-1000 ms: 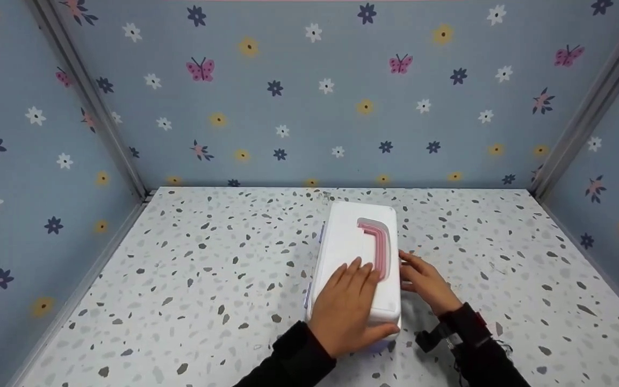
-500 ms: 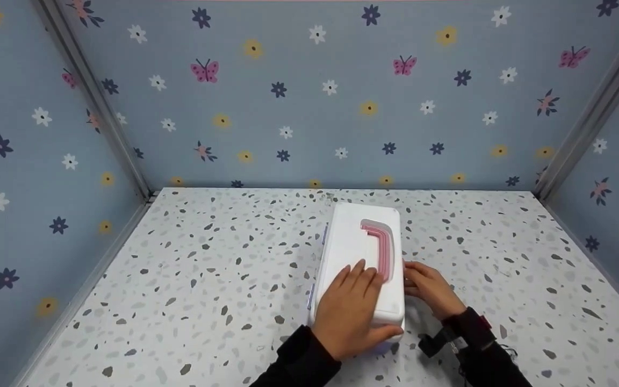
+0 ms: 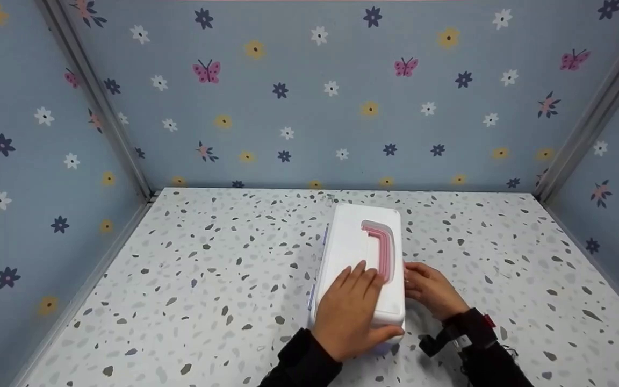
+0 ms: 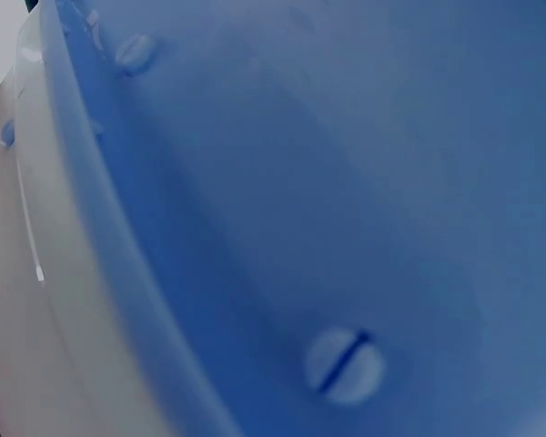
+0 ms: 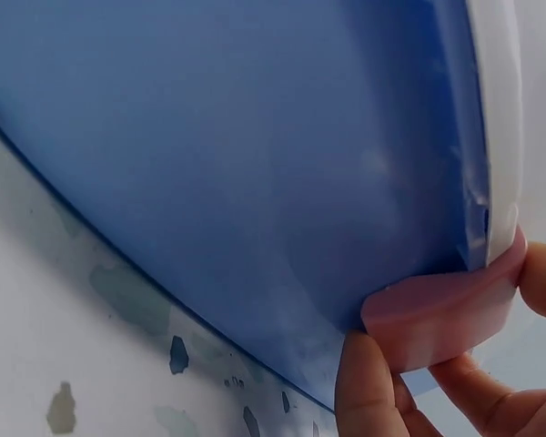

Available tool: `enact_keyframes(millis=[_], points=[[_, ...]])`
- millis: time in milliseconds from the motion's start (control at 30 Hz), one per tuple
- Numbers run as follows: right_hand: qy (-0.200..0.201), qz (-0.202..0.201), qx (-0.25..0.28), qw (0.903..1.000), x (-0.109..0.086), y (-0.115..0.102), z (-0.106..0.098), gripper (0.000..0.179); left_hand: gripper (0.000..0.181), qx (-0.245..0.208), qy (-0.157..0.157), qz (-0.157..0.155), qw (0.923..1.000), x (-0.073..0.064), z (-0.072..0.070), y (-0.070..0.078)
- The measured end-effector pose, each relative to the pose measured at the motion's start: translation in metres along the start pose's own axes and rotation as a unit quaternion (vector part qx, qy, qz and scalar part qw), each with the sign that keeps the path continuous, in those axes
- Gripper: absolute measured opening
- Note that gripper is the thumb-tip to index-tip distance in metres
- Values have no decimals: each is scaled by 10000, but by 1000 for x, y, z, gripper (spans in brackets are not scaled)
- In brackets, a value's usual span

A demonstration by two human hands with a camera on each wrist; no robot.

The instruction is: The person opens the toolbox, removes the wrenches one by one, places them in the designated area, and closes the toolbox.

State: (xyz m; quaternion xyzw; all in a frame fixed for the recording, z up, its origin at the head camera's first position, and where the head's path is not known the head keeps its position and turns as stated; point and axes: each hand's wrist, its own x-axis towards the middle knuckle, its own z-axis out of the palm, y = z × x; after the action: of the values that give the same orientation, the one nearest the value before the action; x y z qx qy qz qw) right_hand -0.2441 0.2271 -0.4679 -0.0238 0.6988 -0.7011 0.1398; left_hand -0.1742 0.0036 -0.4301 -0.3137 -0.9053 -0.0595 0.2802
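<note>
A storage box with a white lid (image 3: 355, 231) and a translucent blue body (image 5: 237, 137) stands on the table. A pink carrying handle (image 3: 380, 250) lies folded in the lid's recess. My left hand (image 3: 347, 314) rests flat on the near part of the lid, its fingertips by the handle and its thumb over the near edge. At the box's right side, my right hand (image 3: 433, 290) pinches a pink latch (image 5: 446, 314), thumb at the end by the lid's rim and fingers at the other end. In the left wrist view, the blue wall (image 4: 282, 200) fills most of the picture.
The white speckled table (image 3: 223, 258) reaches to a blue flower-patterned back wall (image 3: 309, 107). Similar panels stand at the left (image 3: 24, 188) and right (image 3: 618, 150). Purple latches (image 3: 312, 295) show along the box's left side.
My right hand has slid slightly nearer along the box's right side, its fingers drawing in. My left hand stays on the lid. The head view has shifted a little.
</note>
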Motion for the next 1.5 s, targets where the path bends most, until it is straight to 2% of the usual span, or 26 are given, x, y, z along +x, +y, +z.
enact_keyframes(millis=[200,433,533,800,967,1200,1500], points=[[50,67,94,9999,-1,-2,1,53,87,-9,74,-17,10000,-2,1,0],[842,51,-187,9963,0,-6,1,45,87,5,48,-31,10000,-2,2,1],[952,83,-344,9948,0,-7,1,43,87,-9,82,-32,10000,-2,3,1],[694,9,-213,9974,-4,-10,-4,48,87,-103,65,-68,9999,-1,3,1],[592,-62,-205,9980,-7,-13,-7,44,87,-79,-12,-82,9999,-1,3,1],[638,-183,-59,9978,-9,-19,-10,42,88,-11,49,-69,10000,-1,2,1],[658,-291,-234,9971,-12,-22,-16,44,88,-35,90,-76,9999,-1,3,2]])
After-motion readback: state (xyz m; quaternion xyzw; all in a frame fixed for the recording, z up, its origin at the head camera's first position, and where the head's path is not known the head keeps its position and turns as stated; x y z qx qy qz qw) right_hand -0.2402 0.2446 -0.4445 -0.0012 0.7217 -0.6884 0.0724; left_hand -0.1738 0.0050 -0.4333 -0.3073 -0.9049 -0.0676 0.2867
